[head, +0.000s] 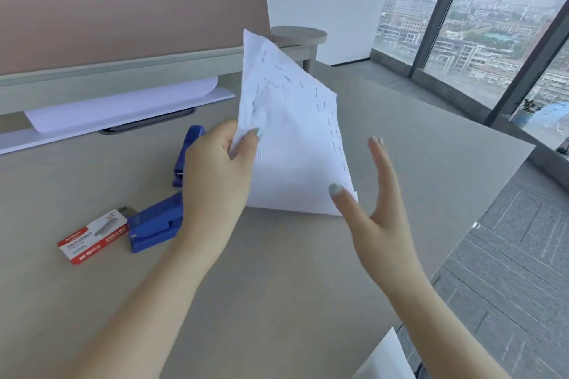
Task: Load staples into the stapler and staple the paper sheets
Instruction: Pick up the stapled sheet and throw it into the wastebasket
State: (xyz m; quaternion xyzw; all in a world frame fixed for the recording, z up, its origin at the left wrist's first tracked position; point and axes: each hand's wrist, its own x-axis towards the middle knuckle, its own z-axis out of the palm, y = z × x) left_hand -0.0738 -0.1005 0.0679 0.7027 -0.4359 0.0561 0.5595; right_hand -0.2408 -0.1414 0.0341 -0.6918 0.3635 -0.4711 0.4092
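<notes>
My left hand (220,163) pinches the left edge of the white paper sheets (292,138) and holds them up, tilted, above the desk; many staples dot their surface. My right hand (375,203) is beside the sheets' lower right corner with straight fingers, the thumb touching the paper edge. The blue stapler (160,221) lies swung open on the desk behind my left wrist, its top arm (187,151) pointing away. A red and white staple box (92,235) lies just left of the stapler, with a staple strip poking out.
The beige desk (277,286) ends in an edge at the right, with grey carpet below. A pink partition (123,3) with a white shelf holding paper (123,108) stands at the back. A round stool (300,37) is behind; large windows at the right.
</notes>
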